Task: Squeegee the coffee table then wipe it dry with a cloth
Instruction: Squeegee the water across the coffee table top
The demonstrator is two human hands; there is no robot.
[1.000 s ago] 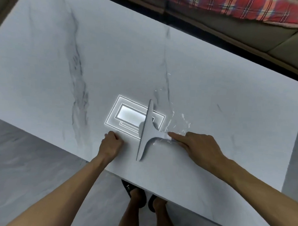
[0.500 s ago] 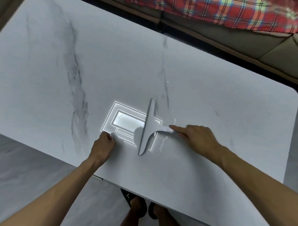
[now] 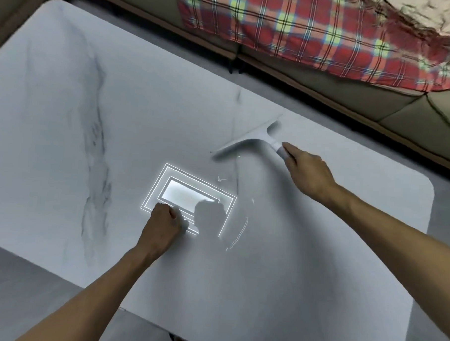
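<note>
1. The right hand point(image 3: 305, 171) is clamped around the handle of the squeegee point(image 3: 251, 141). The blade runs out to the left of this hand, on the far half of the desk point(image 3: 66, 127).
2. I cannot tell if the blade edge presses on the surface or sits just above it; it looks very close to the surface.
3. The left hand point(image 3: 162, 228) is closed in a loose fist and rests with the knuckles on the desk, near the front edge. I cannot tell if it holds something small; no cloth shows in it.
4. Just beyond the left hand there is a bright reflection of a ceiling light point(image 3: 189, 196). Thin lines of water point(image 3: 238, 234) shine to the right of that hand, between the two hands.
5. In my judgement the squeegee step is in hand and not finished, because wet lines remain on the near side of the blade.
6. The next move probably calls for a steady pull of the blade toward the body, with even pressure, so that the water is carried to the front edge.
7. No cloth is visible anywhere on the desk, so the drying step must begin with fetching one. Behind the desk stands a sofa point(image 3: 402, 111) with a plaid blanket point(image 3: 289, 31).
</note>
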